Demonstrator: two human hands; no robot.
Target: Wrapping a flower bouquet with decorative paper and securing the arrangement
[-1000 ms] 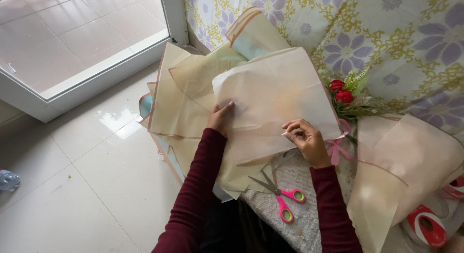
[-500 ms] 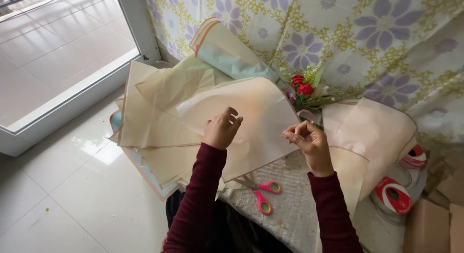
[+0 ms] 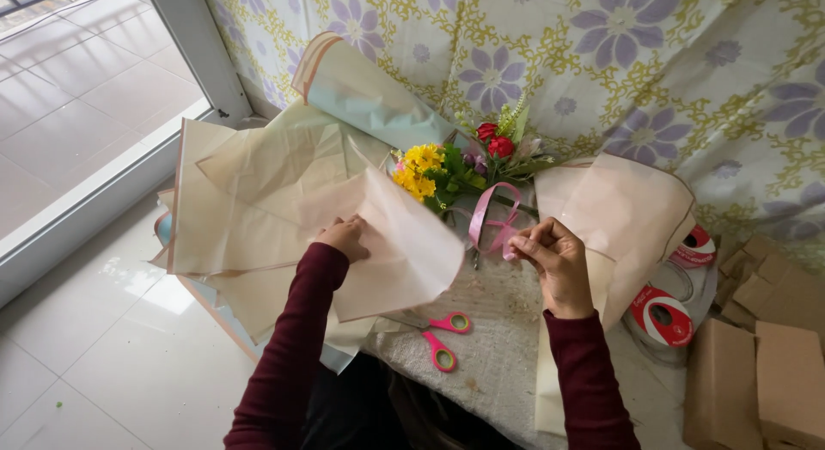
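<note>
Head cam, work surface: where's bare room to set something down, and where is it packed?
Free: the grey textured mat between the pink-handled scissors and the right hand, and the white tiled floor on the left. Crowded: beige wrapping sheets under the left hand, the flower bunch with pink ribbon, tape rolls and cardboard boxes on the right.

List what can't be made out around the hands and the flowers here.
- Scissors blades: head view, under the cream paper sheet.
- Flower bunch stems: behind that sheet.
- Left hand fingertips: tucked against the sheet.
- Right hand grip on pink ribbon: too small.
</note>
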